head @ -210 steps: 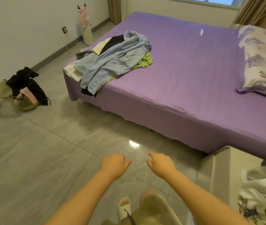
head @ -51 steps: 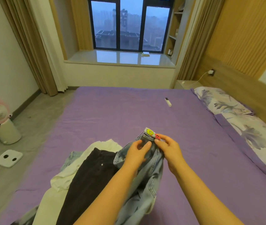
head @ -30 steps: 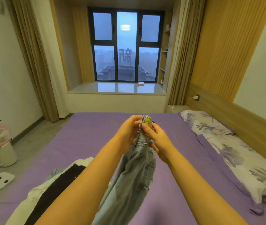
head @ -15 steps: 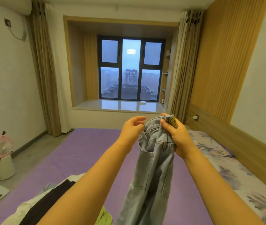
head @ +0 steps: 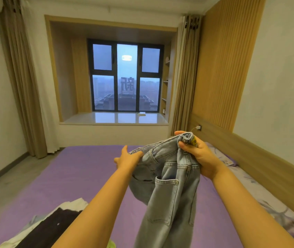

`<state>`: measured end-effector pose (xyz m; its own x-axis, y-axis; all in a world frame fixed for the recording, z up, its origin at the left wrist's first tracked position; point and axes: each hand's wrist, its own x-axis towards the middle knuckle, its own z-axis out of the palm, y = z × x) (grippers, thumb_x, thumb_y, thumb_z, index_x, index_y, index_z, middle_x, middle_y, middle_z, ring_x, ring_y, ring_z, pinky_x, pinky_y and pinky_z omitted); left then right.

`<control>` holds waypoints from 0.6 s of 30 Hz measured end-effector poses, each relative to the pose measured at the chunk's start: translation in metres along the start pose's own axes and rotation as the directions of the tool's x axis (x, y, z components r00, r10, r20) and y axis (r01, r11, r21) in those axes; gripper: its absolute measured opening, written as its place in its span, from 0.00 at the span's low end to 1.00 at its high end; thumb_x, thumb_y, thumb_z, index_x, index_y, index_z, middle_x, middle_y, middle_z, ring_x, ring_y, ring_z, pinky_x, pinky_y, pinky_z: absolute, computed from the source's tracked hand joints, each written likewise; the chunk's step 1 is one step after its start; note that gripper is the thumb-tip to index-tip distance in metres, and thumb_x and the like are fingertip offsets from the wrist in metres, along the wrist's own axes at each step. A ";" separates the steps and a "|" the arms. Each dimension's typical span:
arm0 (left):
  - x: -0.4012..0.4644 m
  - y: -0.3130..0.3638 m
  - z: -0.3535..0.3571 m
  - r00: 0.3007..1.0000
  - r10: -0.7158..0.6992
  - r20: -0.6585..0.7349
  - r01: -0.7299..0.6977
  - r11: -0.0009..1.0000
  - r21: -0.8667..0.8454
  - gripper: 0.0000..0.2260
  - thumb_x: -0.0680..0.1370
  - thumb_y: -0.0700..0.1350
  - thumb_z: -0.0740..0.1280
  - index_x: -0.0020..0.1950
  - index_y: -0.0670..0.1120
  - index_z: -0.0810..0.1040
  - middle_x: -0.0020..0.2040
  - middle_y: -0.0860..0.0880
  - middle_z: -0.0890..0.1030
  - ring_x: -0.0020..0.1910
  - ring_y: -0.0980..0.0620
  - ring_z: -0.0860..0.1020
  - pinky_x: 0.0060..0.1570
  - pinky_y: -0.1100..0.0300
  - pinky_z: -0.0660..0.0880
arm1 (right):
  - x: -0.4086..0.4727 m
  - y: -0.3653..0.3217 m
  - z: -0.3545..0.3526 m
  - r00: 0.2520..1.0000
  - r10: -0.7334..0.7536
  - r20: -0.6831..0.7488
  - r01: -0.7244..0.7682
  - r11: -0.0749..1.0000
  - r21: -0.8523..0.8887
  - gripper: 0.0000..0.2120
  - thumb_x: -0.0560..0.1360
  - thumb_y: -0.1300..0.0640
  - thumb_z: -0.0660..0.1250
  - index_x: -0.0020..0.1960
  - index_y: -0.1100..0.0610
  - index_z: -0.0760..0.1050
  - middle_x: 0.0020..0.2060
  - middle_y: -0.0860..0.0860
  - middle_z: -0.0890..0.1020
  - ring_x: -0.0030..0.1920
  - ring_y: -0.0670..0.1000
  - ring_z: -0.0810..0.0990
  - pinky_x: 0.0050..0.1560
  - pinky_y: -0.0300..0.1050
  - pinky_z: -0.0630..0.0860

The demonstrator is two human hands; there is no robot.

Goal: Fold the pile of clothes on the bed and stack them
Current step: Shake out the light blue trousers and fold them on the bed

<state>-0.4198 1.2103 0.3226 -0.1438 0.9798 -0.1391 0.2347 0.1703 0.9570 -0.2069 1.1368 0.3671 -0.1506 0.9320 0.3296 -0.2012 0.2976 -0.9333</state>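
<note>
Light denim jeans (head: 167, 190) hung in the air above the purple bed (head: 81, 176), long axis vertical, legs trailing down between both arms. Right hand (head: 199, 158) pinched one bunched waistband end, higher up; left hand (head: 128, 159) gripped the waistband further left, so the band ran roughly sideways between them. Remaining pile of clothes (head: 53, 228) lay low left on the bed.

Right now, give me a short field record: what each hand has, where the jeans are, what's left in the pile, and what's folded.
left hand: grips the jeans' waistband at its left end
right hand: grips the bunched waistband at its right end
jeans: light blue, held up above the bed, legs hanging down
pile: dark garment on white ones, at the bed's near left corner
folded stack: none in view
</note>
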 end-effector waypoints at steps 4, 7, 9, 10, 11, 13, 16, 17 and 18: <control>0.006 0.008 0.001 0.910 0.382 0.163 -0.415 0.843 0.341 0.27 0.75 0.46 0.66 0.73 0.59 0.65 0.72 0.46 0.61 0.70 0.43 0.59 0.67 0.46 0.64 | -0.002 0.008 0.000 1.000 0.020 0.000 -0.020 1.000 -0.011 0.16 0.73 0.60 0.67 0.60 0.53 0.77 0.56 0.59 0.80 0.57 0.56 0.80 0.54 0.49 0.79; 0.003 0.016 -0.002 0.736 0.446 0.509 -0.554 0.829 0.076 0.17 0.78 0.45 0.67 0.64 0.59 0.73 0.66 0.56 0.73 0.65 0.53 0.70 0.64 0.53 0.71 | -0.001 0.012 -0.006 0.999 0.032 -0.015 -0.032 0.999 0.042 0.17 0.73 0.60 0.67 0.61 0.54 0.76 0.56 0.60 0.81 0.58 0.58 0.80 0.53 0.50 0.79; -0.001 0.017 -0.006 0.702 0.409 0.583 -0.522 0.852 0.030 0.07 0.78 0.47 0.67 0.54 0.56 0.80 0.52 0.58 0.81 0.52 0.57 0.78 0.51 0.62 0.77 | 0.000 0.014 -0.012 0.998 0.027 -0.065 -0.024 0.998 0.054 0.17 0.72 0.60 0.68 0.61 0.53 0.76 0.55 0.59 0.81 0.57 0.58 0.80 0.52 0.50 0.80; -0.003 0.016 -0.007 0.698 0.403 0.592 -0.519 0.854 0.029 0.05 0.78 0.47 0.67 0.51 0.51 0.81 0.46 0.55 0.83 0.46 0.57 0.80 0.47 0.63 0.78 | 0.001 0.016 -0.015 0.994 0.020 -0.108 -0.016 0.999 0.035 0.16 0.72 0.60 0.68 0.60 0.54 0.76 0.54 0.58 0.81 0.57 0.59 0.80 0.52 0.49 0.80; -0.004 0.015 -0.006 0.699 0.399 0.594 -0.513 0.858 0.027 0.07 0.78 0.47 0.67 0.49 0.46 0.82 0.43 0.52 0.83 0.43 0.55 0.80 0.46 0.62 0.78 | 0.002 0.018 -0.018 0.986 0.011 -0.164 -0.013 1.000 -0.010 0.15 0.73 0.61 0.68 0.60 0.55 0.76 0.54 0.58 0.81 0.58 0.60 0.79 0.52 0.48 0.80; -0.008 0.012 -0.003 0.701 0.379 0.603 -0.478 0.878 0.003 0.09 0.79 0.48 0.65 0.45 0.43 0.79 0.40 0.48 0.81 0.39 0.53 0.79 0.44 0.59 0.77 | 0.004 0.024 -0.023 0.958 -0.008 -0.286 -0.047 0.982 -0.185 0.16 0.73 0.61 0.69 0.60 0.56 0.73 0.54 0.55 0.80 0.59 0.59 0.78 0.52 0.46 0.79; -0.017 0.015 0.008 0.692 0.324 0.645 -0.381 0.923 -0.055 0.10 0.81 0.48 0.62 0.42 0.45 0.74 0.36 0.49 0.78 0.33 0.55 0.77 0.37 0.60 0.75 | 0.004 0.041 -0.021 0.911 -0.093 -0.402 -0.134 0.854 -0.502 0.27 0.72 0.57 0.72 0.67 0.57 0.66 0.59 0.53 0.75 0.57 0.53 0.76 0.55 0.45 0.75; -0.020 0.017 0.012 0.686 0.304 0.661 -0.337 0.938 -0.082 0.10 0.81 0.47 0.62 0.42 0.45 0.73 0.35 0.50 0.78 0.31 0.56 0.77 0.36 0.60 0.75 | 0.003 0.049 -0.017 0.899 -0.132 -0.418 -0.144 0.812 -0.566 0.30 0.72 0.56 0.73 0.69 0.57 0.63 0.61 0.53 0.73 0.57 0.51 0.74 0.54 0.44 0.73; -0.023 0.019 0.016 0.683 0.293 0.669 -0.289 0.950 -0.121 0.10 0.81 0.47 0.61 0.42 0.44 0.73 0.34 0.50 0.78 0.31 0.55 0.78 0.36 0.59 0.75 | 0.002 0.056 -0.013 0.887 -0.166 -0.430 -0.145 0.786 -0.601 0.31 0.72 0.56 0.73 0.69 0.56 0.61 0.62 0.54 0.71 0.58 0.51 0.73 0.55 0.44 0.71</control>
<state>-0.3971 1.1927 0.3404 0.6134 0.7896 0.0156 0.1477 -0.1341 0.9799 -0.2055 1.1580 0.3136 0.3162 0.8667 0.3857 0.4453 0.2234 -0.8671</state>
